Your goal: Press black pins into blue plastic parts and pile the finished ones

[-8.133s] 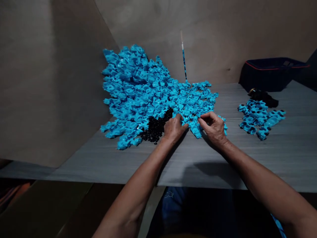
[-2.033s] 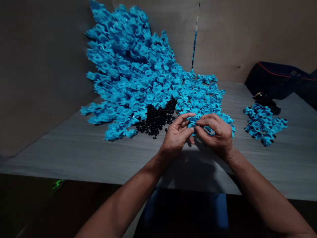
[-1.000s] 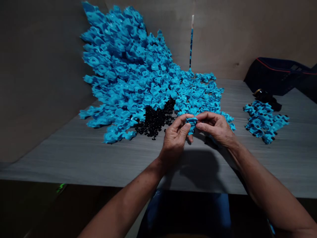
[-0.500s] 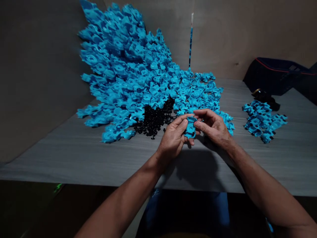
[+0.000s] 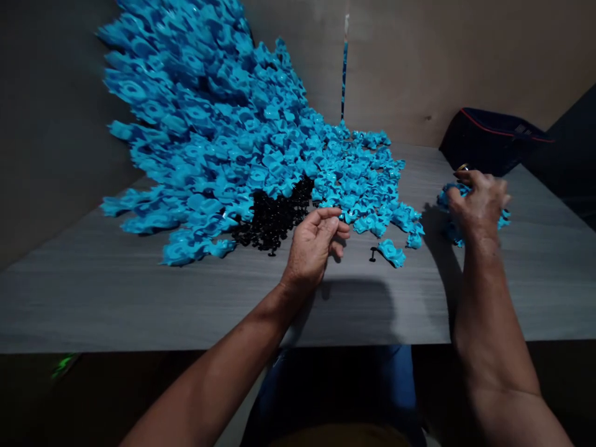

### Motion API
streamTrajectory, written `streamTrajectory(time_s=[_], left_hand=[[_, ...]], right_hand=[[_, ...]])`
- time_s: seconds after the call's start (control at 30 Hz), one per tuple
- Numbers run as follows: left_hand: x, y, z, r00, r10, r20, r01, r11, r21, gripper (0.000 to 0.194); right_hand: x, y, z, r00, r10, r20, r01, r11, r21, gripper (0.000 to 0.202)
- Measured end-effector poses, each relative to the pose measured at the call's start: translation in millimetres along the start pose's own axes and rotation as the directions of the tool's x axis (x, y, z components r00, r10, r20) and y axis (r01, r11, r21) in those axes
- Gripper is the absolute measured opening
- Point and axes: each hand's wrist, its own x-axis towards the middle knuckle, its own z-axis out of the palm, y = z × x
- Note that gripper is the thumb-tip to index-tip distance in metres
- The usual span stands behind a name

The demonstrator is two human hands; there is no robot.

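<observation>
My left hand (image 5: 317,243) hovers over the table's middle, its fingers loosely curled and apart, with nothing visible in them. Just beyond it lies a heap of small black wheel-and-axle pieces (image 5: 274,217). Over at the right, my right hand (image 5: 482,202) is above a small group of blue plastic toy car bodies (image 5: 454,233), thumb and forefinger spread. Its palm and other fingertips are partly hidden, and I see no piece gripped. Between the hands lie one blue car body (image 5: 392,253) and one black axle with wheels (image 5: 372,254).
A large pile of blue car bodies (image 5: 209,143) rises against the left and back panels and spreads toward the middle. At the back right stands a dark bag with red trim (image 5: 488,139). The grey table (image 5: 139,298) ends at a front edge near my lap.
My right hand has left my left hand and moved right to the small group. The blue car body that both hands held is no longer in my left hand. The view has shifted slightly.
</observation>
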Motion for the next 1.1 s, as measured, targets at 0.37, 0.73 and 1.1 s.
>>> streamTrajectory(time_s=[0.37,0.73,1.1], left_hand=[[3.5,2.0,-1.6,0.989,0.059,-0.136,-0.044,0.993,0.106,0.023],[-11.3,-2.9,-9.6,0.699,0.524,0.488,-0.699,0.354,0.621,0.007],[0.7,-26.9,37.8,0.504,-0.008,0.864,-0.863,-0.025,0.504,0.037]], right_hand=[[-38.2,-110.0,24.6,0.504,-0.249,0.827,0.483,0.875,-0.031,0.018],[-36.0,-70.0,25.5,0.770,-0.438,0.465,0.398,0.898,0.187,0.017],[-26.1,-36.1,41.8,1.000,-0.010,0.016,0.001,0.870,0.493,0.006]])
